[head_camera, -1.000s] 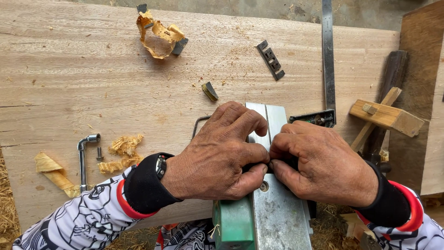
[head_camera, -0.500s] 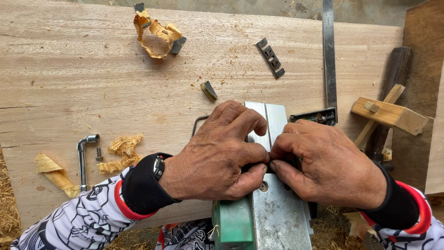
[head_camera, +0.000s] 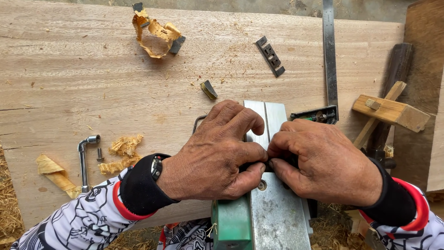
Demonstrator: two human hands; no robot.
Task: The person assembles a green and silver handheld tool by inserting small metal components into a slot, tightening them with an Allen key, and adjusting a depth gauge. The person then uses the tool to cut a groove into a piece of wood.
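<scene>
An upturned electric planer (head_camera: pixel 270 217) with a grey metal sole and green body lies across the near edge of a wide wooden board (head_camera: pixel 92 78). My left hand (head_camera: pixel 217 155) rests over the planer's middle, fingers curled down onto it. My right hand (head_camera: pixel 326 159) is pressed against it from the right, fingertips pinching at the same spot in the slot of the sole. What the fingertips hold is hidden between the two hands.
A bent socket wrench (head_camera: pixel 84 159) and a small bolt (head_camera: pixel 100 154) lie at the left among wood shavings (head_camera: pixel 122 153). A dark metal blade clamp (head_camera: pixel 270 56) and a small wedge (head_camera: pixel 208 89) sit farther back. A steel square (head_camera: pixel 329 55) and a wooden mallet (head_camera: pixel 391 113) are at right.
Both hands stay on the planer's middle; only small shifts of the fingers show.
</scene>
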